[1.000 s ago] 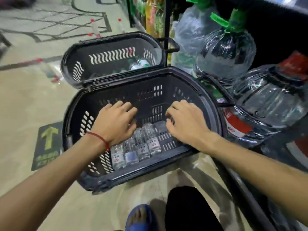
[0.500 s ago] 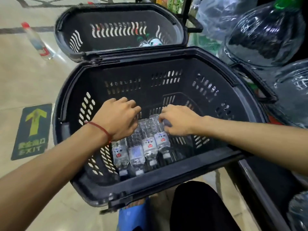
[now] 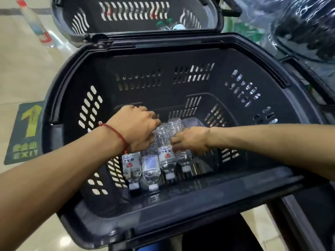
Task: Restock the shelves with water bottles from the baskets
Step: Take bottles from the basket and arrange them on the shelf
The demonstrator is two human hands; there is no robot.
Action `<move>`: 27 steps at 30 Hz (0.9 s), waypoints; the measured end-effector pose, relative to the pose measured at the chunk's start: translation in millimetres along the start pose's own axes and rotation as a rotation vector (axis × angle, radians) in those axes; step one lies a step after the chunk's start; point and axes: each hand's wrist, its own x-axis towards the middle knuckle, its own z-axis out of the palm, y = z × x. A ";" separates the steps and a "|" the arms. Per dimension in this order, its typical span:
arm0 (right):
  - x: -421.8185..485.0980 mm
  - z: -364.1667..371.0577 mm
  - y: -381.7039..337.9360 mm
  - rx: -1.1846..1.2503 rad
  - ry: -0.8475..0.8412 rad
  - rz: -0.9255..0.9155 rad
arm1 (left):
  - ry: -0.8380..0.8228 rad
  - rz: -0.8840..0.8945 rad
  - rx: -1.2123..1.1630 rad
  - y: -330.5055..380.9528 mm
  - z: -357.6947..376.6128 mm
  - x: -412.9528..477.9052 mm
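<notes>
Both hands reach deeper than in prev. frame, onto four small water bottles (image 3: 166, 157) lying side by side on black basket (image 3: 181, 212) floor; left hand (image 3: 136, 128) fingers curl over bases, grip hidden, can't tell; right hand (image 3: 193, 140) fingers wrap the rightmost; squeeze row together w/ both palms, lift level so none slips.

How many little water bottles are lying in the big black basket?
4, side by side on the basket floor, caps toward the person: leftmost bottle, second bottle, third bottle, rightmost bottle. The left hand and right hand cover their far ends and may hide more.
</notes>
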 end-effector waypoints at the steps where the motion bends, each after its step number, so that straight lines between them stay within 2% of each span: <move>1: 1.5 3.6 2.0 0.005 -0.002 0.001 | -0.014 -0.003 -0.011 -1.1 2.1 0.0; 6: 6.0 14.2 8.6 0.055 0.102 0.002 | -0.081 -0.016 -0.055 1.0 4.4 0.8; 9: 8.4 22.9 13.9 0.080 0.161 0.067 | -0.129 0.023 -0.035 5.5 7.4 -0.3; 13: 6.0 23.6 13.0 0.187 0.153 0.151 | -0.144 0.013 -0.109 8.4 8.0 -0.3; 17: 7.2 28.4 18.4 0.251 0.174 0.154 | -0.153 0.025 -0.139 7.6 9.7 2.2; 27: 10.8 30.4 25.1 0.144 0.121 0.120 | -0.302 -0.011 -0.073 2.4 11.3 4.5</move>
